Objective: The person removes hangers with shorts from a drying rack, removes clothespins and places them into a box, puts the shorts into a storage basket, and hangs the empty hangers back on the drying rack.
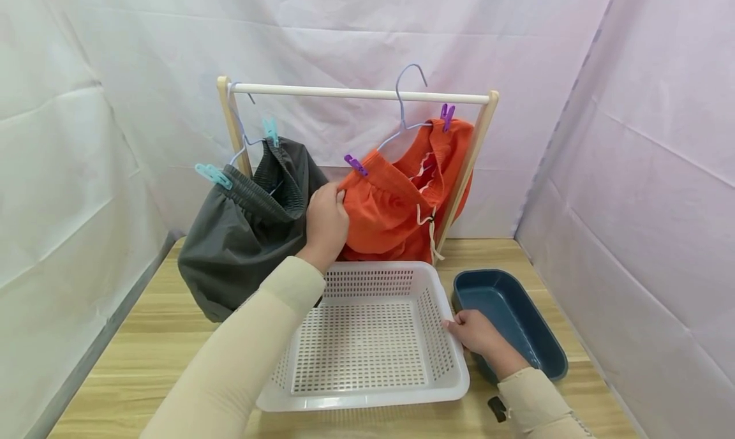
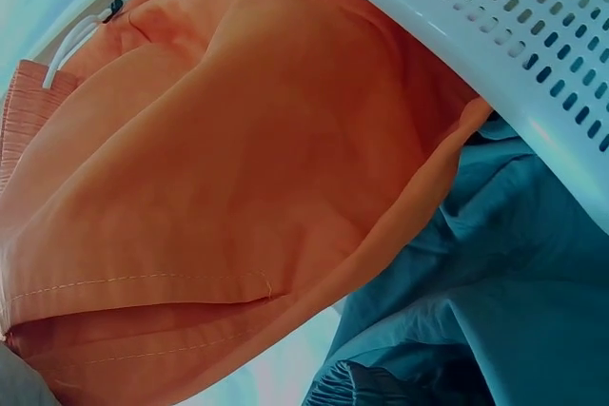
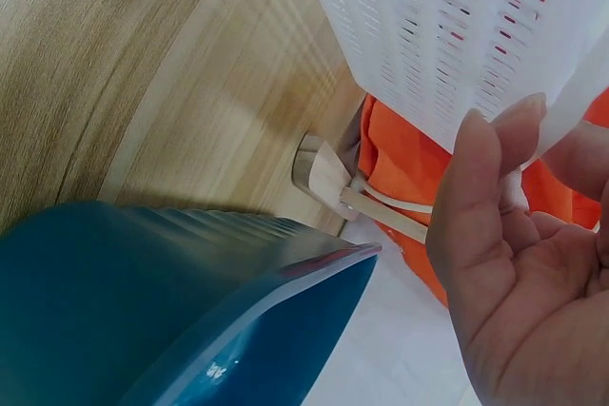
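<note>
Orange shorts [image 1: 379, 212] with a white drawstring hang on a pale wire hanger [image 1: 404, 117], clipped by two purple clothespins [image 1: 356, 165]. In the head view the hanger's hook rises above the white rod [image 1: 321, 92]. My left hand [image 1: 328, 222] grips the left edge of the orange shorts; its fingertips are partly hidden. Beside it, a dark grey garment [image 1: 241, 247] with an elastic waistband hangs from another hanger, held by light-blue clothespins [image 1: 214, 175]. My right hand [image 1: 476, 334] pinches the right rim of a white perforated basket [image 3: 457, 35], thumb and fingers either side.
A dark blue tray [image 1: 540, 327] lies on the wooden table [image 1: 143, 362], right of the basket. A small black object [image 1: 497, 408] lies near the right sleeve. The rack's wooden leg [image 1: 465, 171] stands at the right. White cloth walls [image 1: 620, 171] close in the sides and back.
</note>
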Available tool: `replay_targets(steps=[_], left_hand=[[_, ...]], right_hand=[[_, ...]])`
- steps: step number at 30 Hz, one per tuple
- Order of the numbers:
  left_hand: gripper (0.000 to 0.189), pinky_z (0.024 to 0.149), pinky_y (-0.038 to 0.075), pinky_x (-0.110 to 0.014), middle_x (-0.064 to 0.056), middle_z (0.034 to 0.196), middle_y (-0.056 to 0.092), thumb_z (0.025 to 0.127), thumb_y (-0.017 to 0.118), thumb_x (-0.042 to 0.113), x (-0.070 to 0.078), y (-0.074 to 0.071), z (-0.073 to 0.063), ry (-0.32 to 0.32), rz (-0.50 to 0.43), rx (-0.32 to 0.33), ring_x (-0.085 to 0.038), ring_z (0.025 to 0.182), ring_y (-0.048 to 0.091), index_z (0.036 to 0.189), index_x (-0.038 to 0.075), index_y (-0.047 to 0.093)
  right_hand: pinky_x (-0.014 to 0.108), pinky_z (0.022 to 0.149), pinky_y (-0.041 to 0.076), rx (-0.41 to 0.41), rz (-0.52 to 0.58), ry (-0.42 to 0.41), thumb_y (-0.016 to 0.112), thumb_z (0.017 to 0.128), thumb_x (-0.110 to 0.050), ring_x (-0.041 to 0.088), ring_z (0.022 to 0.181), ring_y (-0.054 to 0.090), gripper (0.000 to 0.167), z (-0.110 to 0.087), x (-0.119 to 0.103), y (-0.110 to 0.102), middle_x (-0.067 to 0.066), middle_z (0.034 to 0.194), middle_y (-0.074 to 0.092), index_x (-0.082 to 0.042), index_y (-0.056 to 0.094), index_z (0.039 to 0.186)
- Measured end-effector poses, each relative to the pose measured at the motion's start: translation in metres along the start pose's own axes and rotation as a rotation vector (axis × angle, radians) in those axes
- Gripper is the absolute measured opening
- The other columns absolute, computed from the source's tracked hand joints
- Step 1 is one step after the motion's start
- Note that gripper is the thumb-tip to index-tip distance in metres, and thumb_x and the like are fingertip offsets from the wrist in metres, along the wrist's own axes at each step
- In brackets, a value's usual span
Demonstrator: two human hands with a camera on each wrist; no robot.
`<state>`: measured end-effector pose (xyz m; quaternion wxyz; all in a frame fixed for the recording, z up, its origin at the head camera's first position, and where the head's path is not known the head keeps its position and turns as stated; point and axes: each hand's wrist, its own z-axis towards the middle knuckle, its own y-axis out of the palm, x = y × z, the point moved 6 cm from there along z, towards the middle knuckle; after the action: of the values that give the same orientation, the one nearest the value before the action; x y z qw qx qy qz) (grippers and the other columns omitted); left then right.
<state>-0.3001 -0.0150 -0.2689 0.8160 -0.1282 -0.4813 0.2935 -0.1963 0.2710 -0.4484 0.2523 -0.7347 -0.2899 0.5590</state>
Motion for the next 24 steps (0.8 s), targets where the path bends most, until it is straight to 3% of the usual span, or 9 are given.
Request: replay_targets(steps=[13,24], left_hand=[[0.022,0.096,0.048,-0.041,-0.016,0.109,0.061,0.101,0.048,0.011,-0.006,-0.014,-0.017,-0.027,-0.025,0.0,-0.029,0.099,0.053,0.115,-0.002,0.059],[0.021,0.09,0.052,-0.043,-0.014,0.103,0.06,0.101,0.049,0.013,-0.01,-0.027,-0.029,-0.046,-0.05,-0.011,-0.027,0.092,0.053,0.115,0.0,0.058]], right_hand=[[0.03,0.048,0.048,-0.008,0.002,0.001,0.058,0.095,-0.015,0.014,0.055,0.059,0.022,0.0,0.001,0.0,0.005,0.067,0.063,0.002,0.061,0.081],[0.028,0.046,0.043,-0.001,0.024,0.015,0.057,0.095,-0.016,0.015,0.054,0.058,0.022,-0.001,0.004,0.001,0.005,0.066,0.063,0.001,0.062,0.082]])
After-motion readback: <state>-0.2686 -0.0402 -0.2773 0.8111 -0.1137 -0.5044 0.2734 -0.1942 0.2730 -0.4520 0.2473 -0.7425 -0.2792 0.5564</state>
